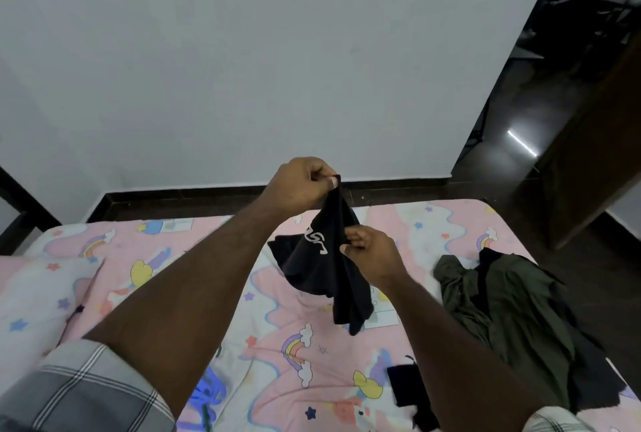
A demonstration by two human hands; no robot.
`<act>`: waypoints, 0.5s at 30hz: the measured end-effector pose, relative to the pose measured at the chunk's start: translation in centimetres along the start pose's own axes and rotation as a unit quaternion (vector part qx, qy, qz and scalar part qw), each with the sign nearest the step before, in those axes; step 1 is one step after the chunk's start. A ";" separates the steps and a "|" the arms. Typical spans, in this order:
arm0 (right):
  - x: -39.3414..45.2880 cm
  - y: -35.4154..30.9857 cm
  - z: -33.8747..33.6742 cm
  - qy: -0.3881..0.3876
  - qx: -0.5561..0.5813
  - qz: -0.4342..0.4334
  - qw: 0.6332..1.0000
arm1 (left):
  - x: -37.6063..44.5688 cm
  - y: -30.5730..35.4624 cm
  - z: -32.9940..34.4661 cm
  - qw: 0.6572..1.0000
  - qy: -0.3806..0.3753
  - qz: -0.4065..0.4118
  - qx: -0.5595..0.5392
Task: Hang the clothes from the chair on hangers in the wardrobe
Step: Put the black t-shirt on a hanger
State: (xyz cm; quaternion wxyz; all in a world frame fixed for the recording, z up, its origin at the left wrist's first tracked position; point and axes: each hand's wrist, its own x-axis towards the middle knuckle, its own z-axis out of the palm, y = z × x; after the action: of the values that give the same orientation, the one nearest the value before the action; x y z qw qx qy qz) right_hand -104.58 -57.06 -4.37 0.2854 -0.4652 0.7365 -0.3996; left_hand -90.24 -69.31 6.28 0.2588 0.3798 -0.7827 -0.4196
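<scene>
A black garment with white lettering (326, 258) hangs bunched above the bed. My left hand (298, 187) pinches its top edge, held up high. Lower and to the right, my right hand (371, 251) pinches the cloth at its side. The garment's lower part droops down to the bedsheet. An olive-green garment (499, 306) lies crumpled on the right side of the bed, with a dark piece over it. Another black piece of clothing (409, 393) lies near the front, partly behind my right forearm. No hanger, chair or wardrobe is in sight.
The bed has a pink cartoon-print sheet (284, 355) and a pillow (38, 296) at the left. A white wall stands behind it. A dark doorway (541, 91) and a brown door (596, 160) are at the right. A dark frame (20, 202) shows at far left.
</scene>
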 end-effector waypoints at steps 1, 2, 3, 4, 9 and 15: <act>0.1 -0.3 -0.5 0.009 -0.014 -0.003 1.000 | 0.1 0.8 -0.4 1.000 0.012 0.005 0.000; 0.1 -0.7 -1.2 0.016 -0.028 -0.004 0.999 | 0.1 1.7 -0.8 1.000 0.024 0.016 0.005; 0.1 -1.1 -1.8 0.020 -0.045 -0.008 0.999 | 0.1 2.5 -1.2 0.999 0.037 0.028 0.005; 0.2 -1.4 -2.4 0.021 -0.064 -0.014 0.998 | 0.1 3.1 -1.7 0.998 0.049 0.035 0.000; 0.5 -2.1 -4.5 0.035 -0.116 -0.030 0.992 | 0.3 5.1 -3.9 0.992 0.112 0.034 -0.035; 0.3 -3.8 -6.7 -0.018 0.158 0.003 0.987 | -0.9 5.8 -5.7 0.985 0.150 0.020 -0.081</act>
State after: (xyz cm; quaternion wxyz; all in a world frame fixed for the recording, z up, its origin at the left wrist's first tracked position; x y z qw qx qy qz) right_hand -108.30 -56.12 2.37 0.3700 -0.4190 0.6601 -0.5018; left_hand -87.79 -69.12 14.13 0.4113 0.4006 -0.7061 -0.4145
